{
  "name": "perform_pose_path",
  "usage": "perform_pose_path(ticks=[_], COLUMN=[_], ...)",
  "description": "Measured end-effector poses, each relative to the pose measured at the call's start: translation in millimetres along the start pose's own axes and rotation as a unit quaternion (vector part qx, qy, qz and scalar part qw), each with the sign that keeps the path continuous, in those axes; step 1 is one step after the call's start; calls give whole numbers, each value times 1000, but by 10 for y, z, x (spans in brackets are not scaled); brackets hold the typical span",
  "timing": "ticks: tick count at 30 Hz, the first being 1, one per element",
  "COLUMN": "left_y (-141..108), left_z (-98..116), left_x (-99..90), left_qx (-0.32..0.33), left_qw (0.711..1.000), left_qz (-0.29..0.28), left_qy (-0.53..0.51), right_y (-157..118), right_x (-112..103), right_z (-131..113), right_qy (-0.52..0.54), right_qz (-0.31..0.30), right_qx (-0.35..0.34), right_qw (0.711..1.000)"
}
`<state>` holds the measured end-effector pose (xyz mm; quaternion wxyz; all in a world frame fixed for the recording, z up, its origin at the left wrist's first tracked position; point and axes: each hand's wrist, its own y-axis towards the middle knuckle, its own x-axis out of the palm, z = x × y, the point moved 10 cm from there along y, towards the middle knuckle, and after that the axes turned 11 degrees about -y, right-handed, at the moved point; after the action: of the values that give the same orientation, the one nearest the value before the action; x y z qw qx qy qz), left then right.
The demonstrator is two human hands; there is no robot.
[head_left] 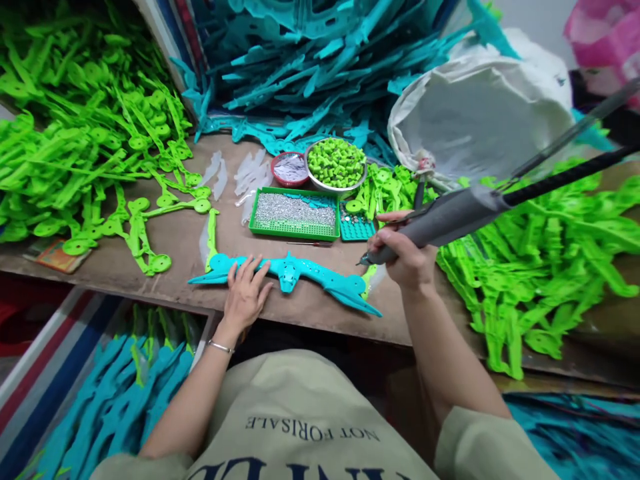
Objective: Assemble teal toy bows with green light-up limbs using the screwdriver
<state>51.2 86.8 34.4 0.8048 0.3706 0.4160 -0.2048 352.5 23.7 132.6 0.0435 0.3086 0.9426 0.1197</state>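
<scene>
A teal plastic winged frame (289, 272) lies across the table in front of me. My left hand (245, 291) rests flat on its left wing with the fingers spread. In my right hand (407, 259) is a grey corded electric screwdriver (453, 219), its bit pointing down and left, just above the wing's right end. Whether the bit touches anything, I cannot tell. A lime green plastic arm (212, 239) sits at the frame's left end, and another lime green arm (369, 281) shows partly behind the right end.
Behind the frame stand a green tray (257, 223) of small metal screws, a metal bowl (337, 189) of lime pieces and a red basket (274, 175). Lime green parts (95, 127) pile up left, more lime parts (540, 267) right. Teal parts (310, 73) fill the back.
</scene>
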Motion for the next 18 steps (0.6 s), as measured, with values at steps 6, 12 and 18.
perform_pose_path(ticks=[6,12,18], left_y=[14,34,63], left_z=[16,109,113], left_x=[-40,-78,-101], left_qx=[-2,13,0], left_qw=[1000,999,999], left_qz=[21,35,39], left_qy=[4,27,23], right_y=[192,443,738], right_x=[226,571,904], right_z=[57,262,589], right_qy=[21,46,24], right_qz=[34,27,6], right_qx=[-37,-51,-59], right_qw=[999,997,998])
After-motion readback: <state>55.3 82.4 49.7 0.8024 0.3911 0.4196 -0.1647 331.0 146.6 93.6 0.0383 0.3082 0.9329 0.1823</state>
